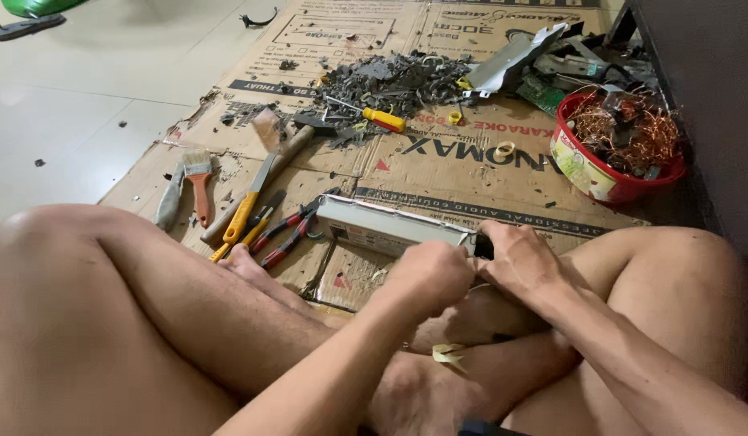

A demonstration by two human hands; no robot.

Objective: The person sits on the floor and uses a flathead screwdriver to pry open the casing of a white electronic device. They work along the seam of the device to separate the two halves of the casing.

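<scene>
I sit cross-legged on flattened cardboard (438, 161). A long silver metal box (382, 226) lies across in front of my feet, its near end between my hands. My left hand (426, 274) is closed in a fist against the near end of the box. My right hand (515, 258) grips the same end from the right, fingers curled over a dark part. Whether a small tool is inside my left fist is hidden.
Left of the box lie red-handled pliers (289, 234), yellow-handled tools (245, 214), a hammer (289, 141), a paintbrush (199, 182). A yellow screwdriver (383, 119) rests by a pile of grey metal scrap (398, 77). A red bowl (612, 182) of copper wire stands right, beside a dark wall (705, 73).
</scene>
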